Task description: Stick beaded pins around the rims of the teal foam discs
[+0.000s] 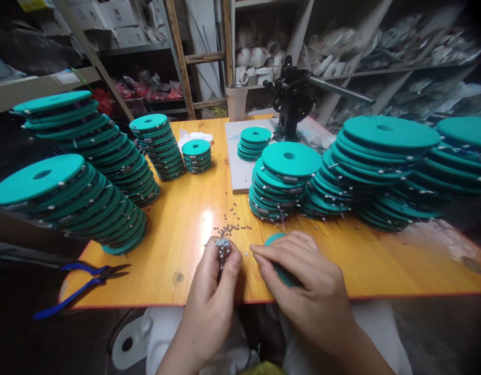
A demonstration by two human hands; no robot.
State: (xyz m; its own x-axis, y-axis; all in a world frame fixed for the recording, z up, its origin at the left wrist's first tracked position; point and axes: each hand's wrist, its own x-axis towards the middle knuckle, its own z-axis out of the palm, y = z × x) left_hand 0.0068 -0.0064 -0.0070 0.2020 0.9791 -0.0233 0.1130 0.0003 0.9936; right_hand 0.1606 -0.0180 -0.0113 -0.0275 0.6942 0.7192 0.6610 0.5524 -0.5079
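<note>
My left hand (214,297) is closed around a bunch of pins with small pale-blue round heads (222,249), above the table's near edge. Beside it, my right hand (306,276) has its thumb and forefinger pressed together; whatever is between the tips is too small to make out. Under the right hand lies a teal disc (275,238), mostly covered by the fingers. One small pale bead or pin head (246,254) shows between the two hands. Small brown beads (229,228) are scattered on the wooden table (170,224) just beyond the left hand.
Tall stacks of teal spools stand at left (119,224) and right (349,172). Blue-handled pliers (95,278) lie at the left edge. Behind are a black hand press (291,104) on a grey board (238,174), a cup (236,102) and crowded shelves.
</note>
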